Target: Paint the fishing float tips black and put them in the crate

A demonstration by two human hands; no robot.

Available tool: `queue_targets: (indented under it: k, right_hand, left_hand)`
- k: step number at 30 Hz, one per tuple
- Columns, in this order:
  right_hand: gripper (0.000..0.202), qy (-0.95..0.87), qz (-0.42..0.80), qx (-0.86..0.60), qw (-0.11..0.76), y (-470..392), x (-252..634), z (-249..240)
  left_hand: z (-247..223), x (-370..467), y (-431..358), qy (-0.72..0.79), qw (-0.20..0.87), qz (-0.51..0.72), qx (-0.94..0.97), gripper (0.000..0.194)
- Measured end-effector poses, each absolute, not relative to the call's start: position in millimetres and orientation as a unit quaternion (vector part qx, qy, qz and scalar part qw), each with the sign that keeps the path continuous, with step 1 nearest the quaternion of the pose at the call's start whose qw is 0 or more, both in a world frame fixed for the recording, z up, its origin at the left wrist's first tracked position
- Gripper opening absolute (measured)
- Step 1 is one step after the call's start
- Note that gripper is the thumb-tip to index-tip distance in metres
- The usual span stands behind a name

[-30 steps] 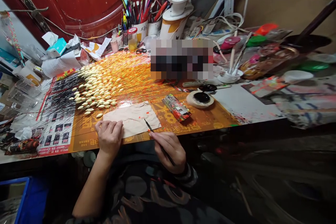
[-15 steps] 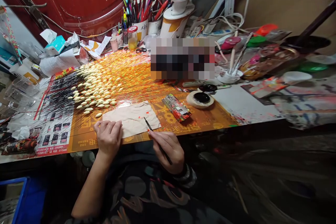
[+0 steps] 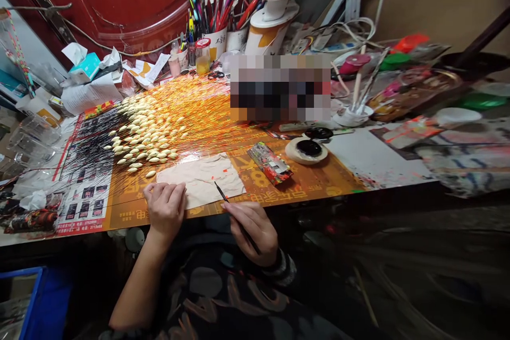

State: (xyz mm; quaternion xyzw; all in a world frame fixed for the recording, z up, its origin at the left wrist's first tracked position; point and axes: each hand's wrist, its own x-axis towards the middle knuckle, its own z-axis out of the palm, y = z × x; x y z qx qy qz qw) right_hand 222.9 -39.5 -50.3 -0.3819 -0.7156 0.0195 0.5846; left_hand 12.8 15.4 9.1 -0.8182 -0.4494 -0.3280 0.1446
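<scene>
My right hand (image 3: 255, 231) pinches a thin dark-handled paintbrush (image 3: 241, 227), its dark tip pointing up and left over a pale cloth (image 3: 195, 172). The cloth lies wrinkled at the table's front edge and carries a few small orange-red marks. At the cloth's left corner, my left hand (image 3: 165, 202) rests with its fingers curled in; what they hold, if anything, is hidden. A thin dark line runs leftward from near that hand. Just beyond it lie many cream-coloured, spindle-shaped bodies (image 3: 149, 135) on thin stems, dark on the left and orange-yellow on the right.
Right of the cloth are a paint-smeared block (image 3: 270, 163) and a round pale holder with black paint (image 3: 306, 150). A white fan (image 3: 274, 13), a jar with a red lid (image 3: 203, 56) and cups of brushes stand behind. A blue crate (image 3: 40, 297) is at lower left.
The brush tip has moved slightly left and down over the cloth. A small red spot by my right fingertips no longer shows. My left hand has hardly moved.
</scene>
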Motion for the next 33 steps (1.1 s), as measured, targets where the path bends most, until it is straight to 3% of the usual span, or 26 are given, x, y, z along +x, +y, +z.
queue_targets:
  k: [33]
  right_hand:
    - [0.058, -0.724, 0.036, -0.394, 0.564, -40.7, 214.7, -51.1]
  left_hand:
    - [6.0, 13.9, 12.9, -0.470, 0.133, -0.317, -0.813, 0.016]
